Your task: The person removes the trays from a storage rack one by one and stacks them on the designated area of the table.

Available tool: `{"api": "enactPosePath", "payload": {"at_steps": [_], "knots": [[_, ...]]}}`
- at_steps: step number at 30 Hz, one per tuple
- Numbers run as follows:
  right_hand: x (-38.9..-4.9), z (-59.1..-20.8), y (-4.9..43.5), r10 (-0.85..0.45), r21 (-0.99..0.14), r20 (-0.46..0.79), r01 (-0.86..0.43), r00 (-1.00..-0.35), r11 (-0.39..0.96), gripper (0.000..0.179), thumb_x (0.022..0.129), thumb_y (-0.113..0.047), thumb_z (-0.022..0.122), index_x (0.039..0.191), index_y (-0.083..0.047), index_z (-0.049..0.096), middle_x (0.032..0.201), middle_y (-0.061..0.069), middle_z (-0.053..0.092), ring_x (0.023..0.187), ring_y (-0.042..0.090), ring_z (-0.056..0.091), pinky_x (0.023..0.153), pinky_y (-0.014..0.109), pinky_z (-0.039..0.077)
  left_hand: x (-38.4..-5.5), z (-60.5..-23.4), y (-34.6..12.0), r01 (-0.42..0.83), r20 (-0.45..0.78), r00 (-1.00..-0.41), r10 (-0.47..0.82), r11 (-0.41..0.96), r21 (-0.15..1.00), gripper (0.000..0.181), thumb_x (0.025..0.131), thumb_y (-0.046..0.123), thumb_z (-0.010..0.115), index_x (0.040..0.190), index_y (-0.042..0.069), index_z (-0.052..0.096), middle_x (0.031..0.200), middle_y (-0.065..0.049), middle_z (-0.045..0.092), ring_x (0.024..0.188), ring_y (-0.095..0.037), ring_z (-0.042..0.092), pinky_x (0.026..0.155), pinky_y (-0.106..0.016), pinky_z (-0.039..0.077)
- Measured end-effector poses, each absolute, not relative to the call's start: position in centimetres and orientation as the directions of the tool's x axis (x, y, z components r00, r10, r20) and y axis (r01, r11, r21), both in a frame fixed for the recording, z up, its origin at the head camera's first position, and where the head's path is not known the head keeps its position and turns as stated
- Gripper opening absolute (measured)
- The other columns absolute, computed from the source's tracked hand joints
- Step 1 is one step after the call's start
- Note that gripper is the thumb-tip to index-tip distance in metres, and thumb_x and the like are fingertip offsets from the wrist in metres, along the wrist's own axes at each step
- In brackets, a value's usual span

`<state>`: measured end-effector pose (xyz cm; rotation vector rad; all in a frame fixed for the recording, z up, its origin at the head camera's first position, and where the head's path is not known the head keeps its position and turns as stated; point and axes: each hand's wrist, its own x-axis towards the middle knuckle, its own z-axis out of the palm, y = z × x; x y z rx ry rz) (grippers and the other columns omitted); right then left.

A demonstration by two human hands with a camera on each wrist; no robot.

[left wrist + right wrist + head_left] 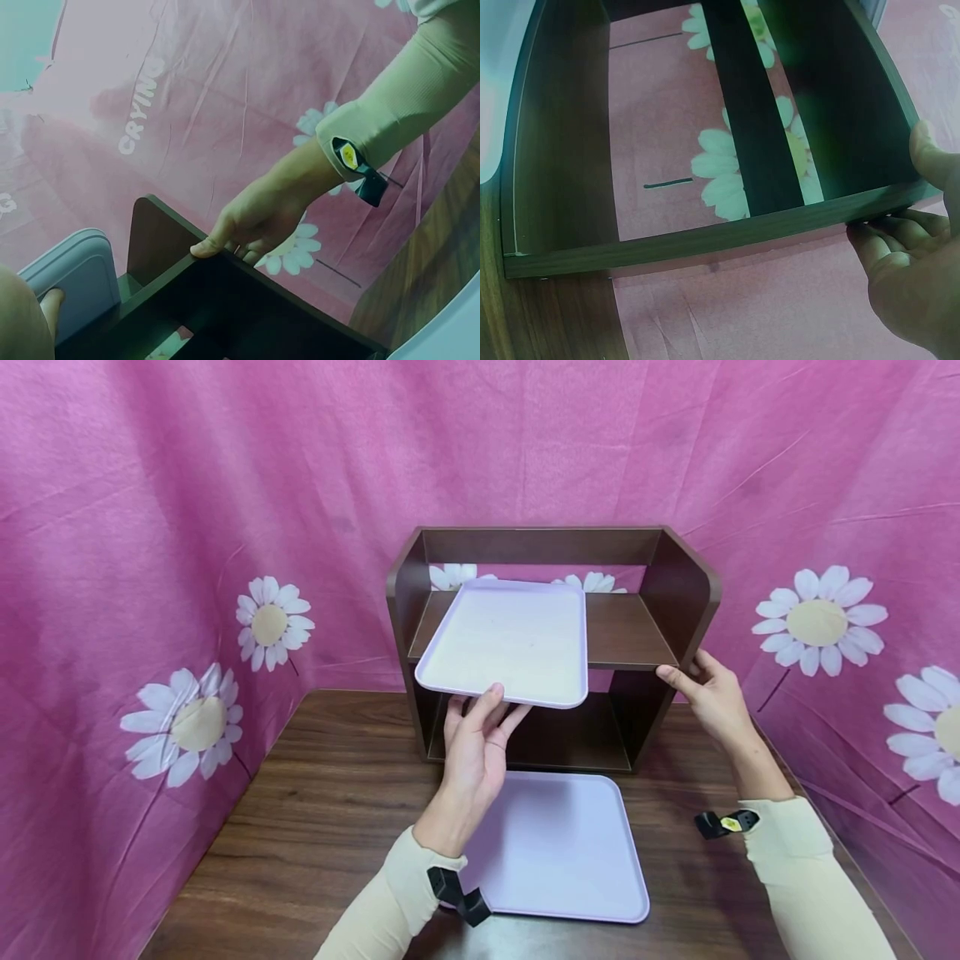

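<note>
The left hand [476, 752] pinched the near rim of the top tray [510, 639], thumb above and fingers below. That tray was tipped up at the shelf [540, 545], left of its middle; I couldn't tell if they touched. It looked light, stiff and maybe slick, so its rim seemed best to hold. The right hand [712, 697] gripped the shelf's hard right edge. More room showed right of the tray than left.

pink cloth [315, 452] hangs — flowered — behind a table [300, 827].
</note>
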<state>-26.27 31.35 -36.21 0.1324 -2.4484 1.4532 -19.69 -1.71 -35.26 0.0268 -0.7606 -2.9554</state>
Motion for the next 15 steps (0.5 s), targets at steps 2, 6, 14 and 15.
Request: {"api": "enactPosePath", "payload": {"at_steps": [2,6,14,15], "knots": [[-26.4,-36.3,31.4,0.064,-0.848,0.291,-0.226,-0.955,0.48,0.069,0.106,-0.033,0.068,0.164,-0.01,0.04,0.155,0.028,0.05,0.122,-0.015,0.053,0.091,-0.001,0.045,-19.7,-35.3,-1.8,0.08,-0.007,-0.995,-0.096,-0.871,0.485,0.034,0.1,-0.004,0.065,0.127,0.01,0.05,0.113,-0.007,0.068,0.11,-0.022,0.076,0.107,-0.057,0.058],[-26.5,-36.4,31.4,0.06,-0.85,0.286,-0.225,-0.956,0.477,0.069,0.106,-0.032,0.067,0.164,-0.009,0.039,0.156,0.028,0.049,0.124,-0.014,0.053,0.092,-0.001,0.044,-19.7,-35.1,-2.3,0.079,-0.02,-0.995,-0.103,-0.863,0.498,0.025,0.1,-0.003,0.065,0.119,0.008,0.055,0.11,-0.006,0.071,0.11,-0.023,0.076,0.108,-0.058,0.057],[-26.5,-36.4,31.4,0.073,-0.847,0.285,-0.215,-0.956,0.486,0.069,0.106,-0.033,0.068,0.164,-0.009,0.04,0.154,0.028,0.051,0.122,-0.015,0.053,0.091,-0.002,0.044,-20.0,-35.0,-3.1,0.082,-0.004,-0.995,-0.099,-0.845,0.529,0.012,0.1,-0.002,0.064,0.108,0.008,0.063,0.104,-0.004,0.074,0.103,-0.021,0.078,0.102,-0.053,0.061],[-26.5,-36.4,31.5,0.074,-0.846,0.288,-0.217,-0.955,0.487,0.069,0.106,-0.033,0.068,0.164,-0.009,0.04,0.154,0.028,0.051,0.121,-0.016,0.053,0.091,-0.002,0.044,-20.0,-35.0,-3.1,0.081,-0.003,-0.995,-0.098,-0.842,0.533,0.011,0.1,-0.001,0.064,0.107,0.008,0.064,0.104,-0.004,0.074,0.102,-0.021,0.078,0.101,-0.052,0.062]]}}
